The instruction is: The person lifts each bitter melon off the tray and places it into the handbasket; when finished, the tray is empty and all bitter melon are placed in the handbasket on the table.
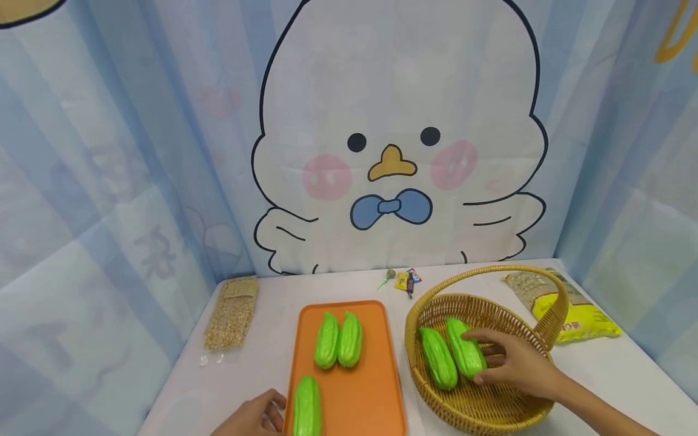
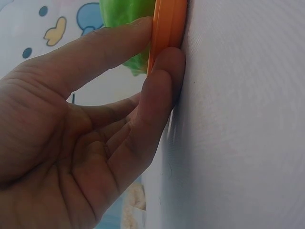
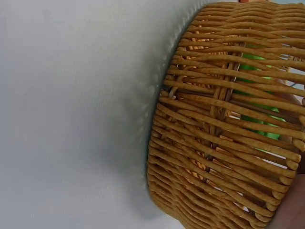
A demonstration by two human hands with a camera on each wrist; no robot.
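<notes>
My right hand [image 1: 515, 362] reaches into the wicker basket [image 1: 436, 402], thumb and fingers bent around the right one of two ridged green gourds [image 1: 465, 350]. The other green gourd [image 1: 438, 358] lies beside it in the basket. Through the weave, bits of green [image 3: 259, 90] show in the right wrist view. My left hand [image 1: 255, 416] is at the left edge of the orange tray [image 1: 360, 402]. In the left wrist view its fingertips pinch the orange rim [image 2: 170, 21]. On the tray, two gourds [image 1: 339, 340] lie together and another gourd [image 1: 308, 407] lies near the left hand.
A bag of grain [image 1: 231, 315] lies at the table's left. Behind the basket is a yellow-labelled bag [image 1: 575, 315]. Several small trinkets [image 1: 406, 281] lie at the back. The basket's tall handle [image 1: 491, 268] arches over its opening. A printed curtain [image 1: 392, 91] encloses the table.
</notes>
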